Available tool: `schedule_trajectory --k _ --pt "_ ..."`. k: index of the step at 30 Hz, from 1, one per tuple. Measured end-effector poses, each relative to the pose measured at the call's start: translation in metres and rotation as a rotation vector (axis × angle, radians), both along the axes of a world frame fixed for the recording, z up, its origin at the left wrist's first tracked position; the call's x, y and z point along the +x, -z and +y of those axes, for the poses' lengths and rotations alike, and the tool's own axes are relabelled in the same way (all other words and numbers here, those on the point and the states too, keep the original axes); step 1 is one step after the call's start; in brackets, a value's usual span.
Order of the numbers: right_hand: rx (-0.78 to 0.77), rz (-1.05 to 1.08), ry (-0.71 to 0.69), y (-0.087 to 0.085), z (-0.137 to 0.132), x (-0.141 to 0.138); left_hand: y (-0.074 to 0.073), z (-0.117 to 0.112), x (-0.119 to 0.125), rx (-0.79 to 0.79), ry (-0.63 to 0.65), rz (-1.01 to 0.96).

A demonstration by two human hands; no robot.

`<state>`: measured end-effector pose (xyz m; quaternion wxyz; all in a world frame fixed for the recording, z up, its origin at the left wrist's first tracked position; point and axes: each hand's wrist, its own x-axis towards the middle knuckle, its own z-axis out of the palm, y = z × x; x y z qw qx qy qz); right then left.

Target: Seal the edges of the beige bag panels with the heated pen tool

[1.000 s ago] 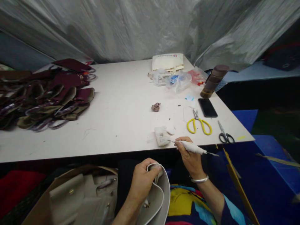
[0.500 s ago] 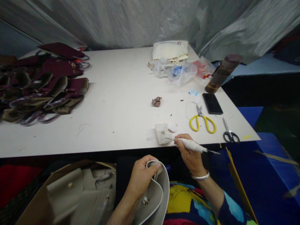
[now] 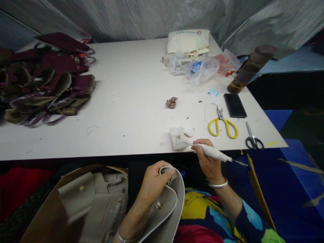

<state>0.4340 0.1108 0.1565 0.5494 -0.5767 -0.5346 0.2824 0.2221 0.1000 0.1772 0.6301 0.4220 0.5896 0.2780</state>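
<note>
My left hand (image 3: pixel 155 180) grips the upper edge of a light grey leather bag (image 3: pixel 179 199), thumb inside and fingers outside. The bag hangs over my lap with its edges curving apart, and a small metal fitting shows inside. In my right hand (image 3: pixel 209 162) is a thin-tipped tool with a thick white-wrapped handle (image 3: pixel 214 152). Its fine metal tip points left, at the lower right of a stained white pad (image 3: pixel 178 139) on the table's front edge; whether it touches cannot be made out. A flat metal point sticks out of the handle's other end.
Yellow-handled scissors (image 3: pixel 217 127), black-handled scissors (image 3: pixel 253 140), a phone (image 3: pixel 235 105) and a bottle (image 3: pixel 250 71) lie or stand at the right. Maroon bags (image 3: pixel 63 64) are piled at the left. A crumpled brown lump (image 3: pixel 171 102) lies mid-table. Grey bags (image 3: pixel 98 199) fill a box below.
The view has tipped down slightly, so the table's things appear higher. Both hands keep their holds, and the tool's tip stays by the white pad.
</note>
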Motion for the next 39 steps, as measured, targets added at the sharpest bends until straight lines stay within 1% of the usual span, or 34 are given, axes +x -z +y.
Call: schedule_trajectory --k 2,6,8,13,19,27,29,31,36,39 --pt "-0.051 0.107 -0.058 -0.001 -0.004 0.001 -0.003 0.000 0.001 0.006 0.023 0.014" --pt "-0.223 0.316 -0.348 -0.003 -0.015 -0.003 -0.006 -0.001 0.003 0.011 0.075 0.042" --pt "-0.260 0.348 -0.398 -0.003 -0.019 -0.006 -0.007 -0.001 0.004 0.012 0.095 0.046" --pt "-0.273 0.342 -0.389 -0.003 -0.022 -0.007 -0.010 -0.003 0.007 0.017 0.109 0.048" --pt "-0.264 0.222 -0.402 -0.007 -0.021 -0.002 -0.012 -0.005 0.010 0.027 0.120 0.052" --pt "-0.261 0.131 -0.488 -0.014 -0.012 0.000 -0.010 -0.012 0.020 0.022 0.159 0.050" --pt "-0.264 0.134 -0.483 -0.013 -0.014 -0.001 -0.008 -0.013 0.020 0.011 0.156 0.040" --pt "-0.268 0.188 -0.437 -0.007 -0.020 -0.003 -0.006 -0.012 0.019 0.010 0.133 0.026" --pt "-0.305 0.473 -0.344 0.016 -0.038 -0.014 0.000 -0.007 0.010 0.033 0.047 -0.003" --pt "-0.248 0.533 -0.260 0.020 -0.036 -0.018 0.003 -0.005 0.006 0.010 0.002 -0.025"
